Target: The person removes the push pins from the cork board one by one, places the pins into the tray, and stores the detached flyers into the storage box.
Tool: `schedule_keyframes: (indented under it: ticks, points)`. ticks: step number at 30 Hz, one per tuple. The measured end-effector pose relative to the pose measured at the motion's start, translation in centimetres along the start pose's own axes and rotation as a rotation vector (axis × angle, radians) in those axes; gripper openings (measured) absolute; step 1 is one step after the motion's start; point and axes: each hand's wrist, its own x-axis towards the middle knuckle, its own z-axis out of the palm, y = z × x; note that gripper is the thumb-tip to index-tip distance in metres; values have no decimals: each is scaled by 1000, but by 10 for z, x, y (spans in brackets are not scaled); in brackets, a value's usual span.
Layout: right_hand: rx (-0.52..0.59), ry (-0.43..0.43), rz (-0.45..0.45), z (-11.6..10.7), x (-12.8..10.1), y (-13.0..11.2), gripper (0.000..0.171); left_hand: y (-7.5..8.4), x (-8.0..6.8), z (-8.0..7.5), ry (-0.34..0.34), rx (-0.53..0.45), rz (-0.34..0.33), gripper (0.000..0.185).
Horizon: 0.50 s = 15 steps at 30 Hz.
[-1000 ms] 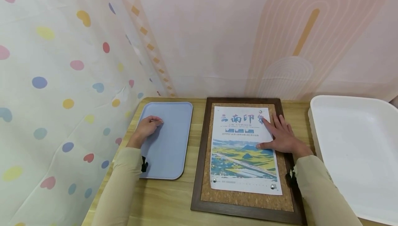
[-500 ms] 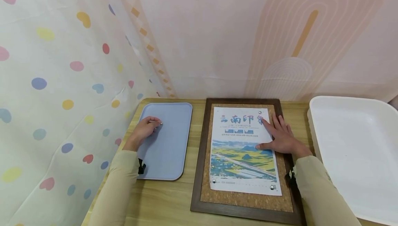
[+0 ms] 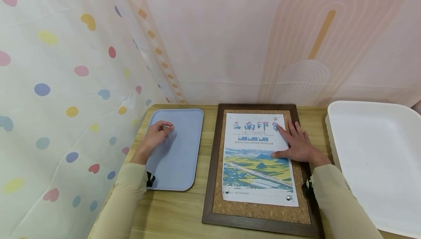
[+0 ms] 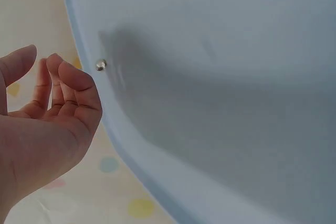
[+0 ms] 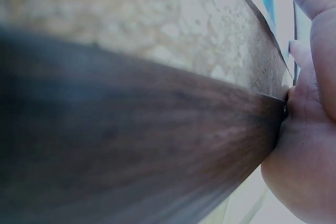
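While the right hand [image 3: 298, 147] is resting spread on the poster [image 3: 254, 171], the empty left hand [image 3: 156, 137] is hovering loosely curled over the tray [image 3: 188, 144], where collecting the pin [image 4: 101, 65] just beside its fingers is apparently calling for a pinch.

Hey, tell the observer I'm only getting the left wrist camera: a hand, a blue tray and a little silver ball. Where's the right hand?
Observer: The right hand lies across the right edge of a printed sheet, fingers spread.
Operator: Anything at the sheet's corners?
Observer: Round silver heads show at three of them: both lower corners and the upper right.
Operator: And what's farther right, past all that?
Observer: A white tray, to the right of the framed cork board that the sheet lies on.
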Motion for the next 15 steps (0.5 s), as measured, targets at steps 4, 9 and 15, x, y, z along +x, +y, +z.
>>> schedule_keyframes:
  ticks: [4, 9, 15]
  points:
    - [-4, -1, 0, 0, 0, 1, 114, 9, -5, 6, -15, 18, 37, 29]
    - [-6, -3, -1, 0, -1, 1, 114, 19, -9, 16, -44, 29, 86, 27]
    - [-15, -6, 0, 0, -1, 2, 115, 32, -18, 30, -86, 36, 162, 27]
